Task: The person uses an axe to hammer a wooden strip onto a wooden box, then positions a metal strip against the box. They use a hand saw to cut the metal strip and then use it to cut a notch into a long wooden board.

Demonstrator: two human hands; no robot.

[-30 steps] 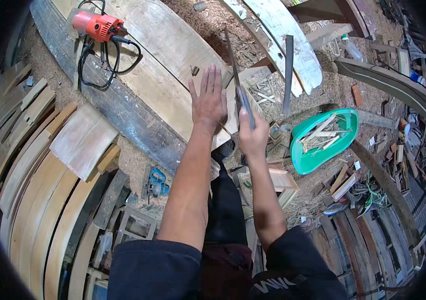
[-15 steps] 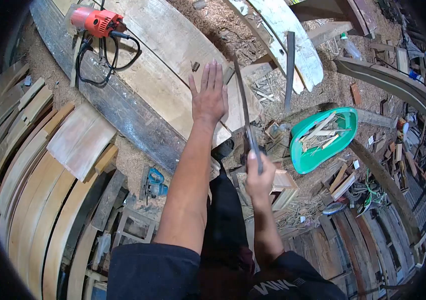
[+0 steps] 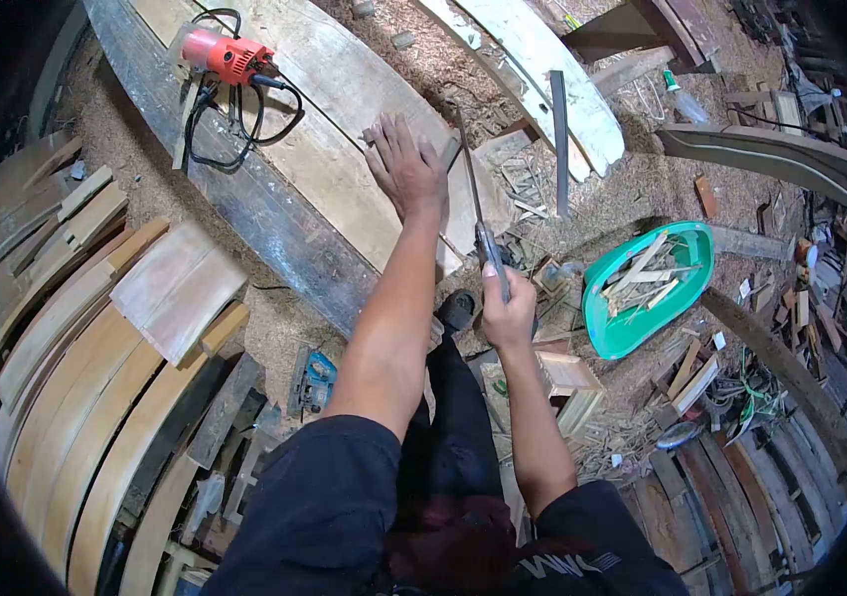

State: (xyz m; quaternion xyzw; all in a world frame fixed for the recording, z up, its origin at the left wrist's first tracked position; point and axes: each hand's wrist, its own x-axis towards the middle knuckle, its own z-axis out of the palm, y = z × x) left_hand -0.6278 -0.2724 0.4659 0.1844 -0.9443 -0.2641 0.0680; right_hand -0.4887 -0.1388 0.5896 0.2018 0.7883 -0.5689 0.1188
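Observation:
My left hand (image 3: 409,167) lies on the pale wooden board (image 3: 334,74), fingers spread, with the fingertips beside a small dark piece (image 3: 371,136). My right hand (image 3: 509,310) is wrapped around the grey handle of a handsaw (image 3: 484,233). Its long thin blade points away from me and runs along the right end of the board, close to the edge. A short dark strip of wood (image 3: 451,152) lies between my left hand and the blade.
A red power tool (image 3: 230,58) with a coiled black cord rests on the planks to the left. To the right, a green tub (image 3: 610,340) holds wood scraps. A blue power tool (image 3: 318,377) sits on the ground near stacked curved boards (image 3: 95,397). Sawdust covers the floor.
My left hand has turned leftward on the board, its fingers now over the small dark piece. The saw in my right hand has been drawn back toward me. The view has shifted slightly.

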